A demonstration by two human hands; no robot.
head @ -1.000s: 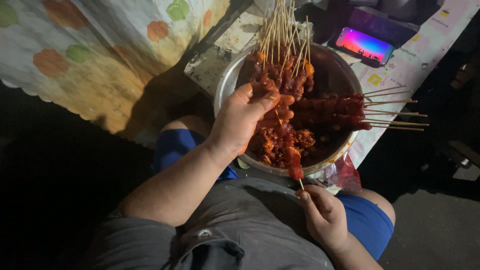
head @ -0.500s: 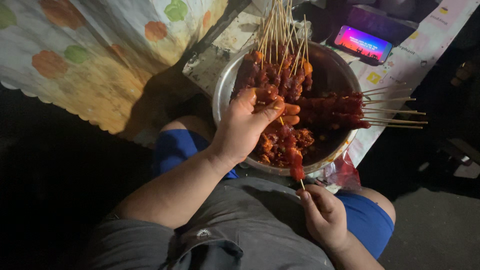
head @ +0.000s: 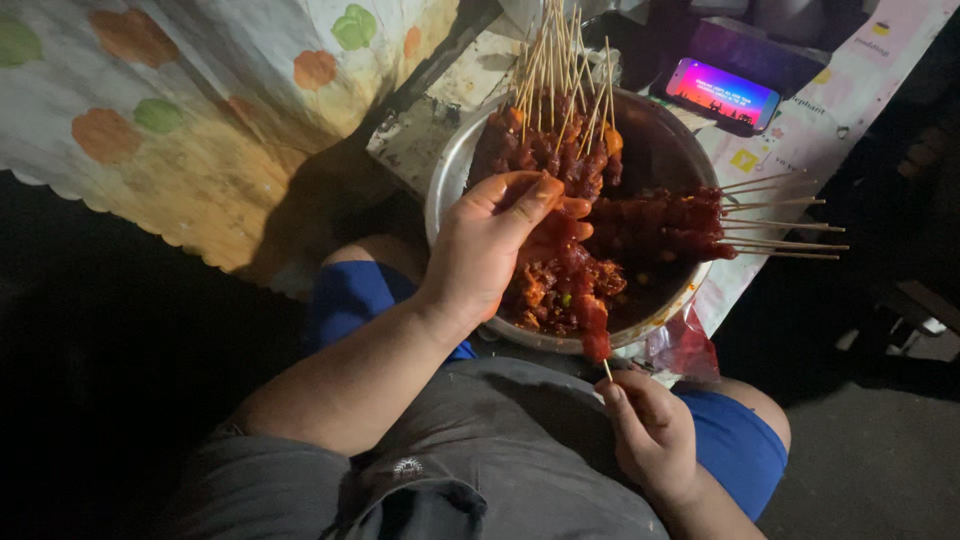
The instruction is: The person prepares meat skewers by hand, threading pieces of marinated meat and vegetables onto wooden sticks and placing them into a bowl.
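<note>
Nearest me, my right hand rests over my lap, its fingers pinched around the bare lower end of a skewer that rises toward the bowl, a strip of red marinated meat threaded on its upper part. The stick is thin and light, stiff enough to push through meat yet likely to snap if bent, so the dry blunt end is the sensible place to hold it (the sauced part looks slick).

Above that, my left hand reaches into the metal bowl, thumb and fingertips closed on a soft, wet piece of meat from the loose heap at the bowl's near side. It looks floppy and slippery, best taken with a firm pinch rather than a flat palm.

Inside the bowl, finished skewers lie with sticks fanning out over the right rim, and a second bundle leans against the far rim, sticks pointing up.

Beyond the bowl a lit phone lies on a patterned cloth.
</note>
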